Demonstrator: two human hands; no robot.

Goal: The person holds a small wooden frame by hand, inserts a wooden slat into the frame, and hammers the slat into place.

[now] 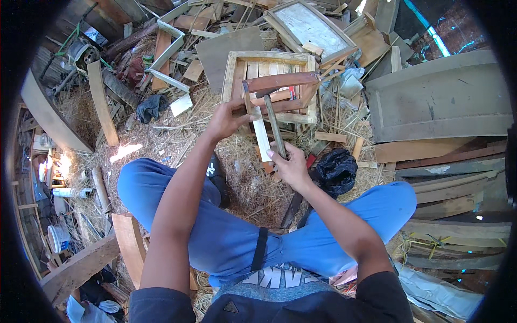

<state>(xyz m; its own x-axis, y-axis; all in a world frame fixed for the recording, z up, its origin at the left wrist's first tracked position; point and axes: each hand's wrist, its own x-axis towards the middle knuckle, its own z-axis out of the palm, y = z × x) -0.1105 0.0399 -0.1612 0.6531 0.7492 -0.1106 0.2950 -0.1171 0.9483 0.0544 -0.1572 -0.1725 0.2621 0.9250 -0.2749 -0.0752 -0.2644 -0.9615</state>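
Observation:
My left hand (229, 119) is closed round the left side of a small reddish-brown wooden frame (283, 82), fingers near a joint. The frame rests over a slatted wooden crate (231, 81). My right hand (291, 166) grips the lower handle of a hammer (276, 126); the hammer's dark head lies inside the frame's outline. A pale wood strip (262, 137) runs between my hands, its lower end by my right thumb. Whether my right fingers also press on that strip, I cannot tell. A red-and-white object (292, 92) shows behind the frame.
A black plastic bag (336, 171) lies right of my right hand. Wood offcuts and shavings cover the ground. Beyond the crate leans a framed panel (309, 29). Large curved boards (436, 99) stack up at the right. A white bucket (58, 238) stands at the far left.

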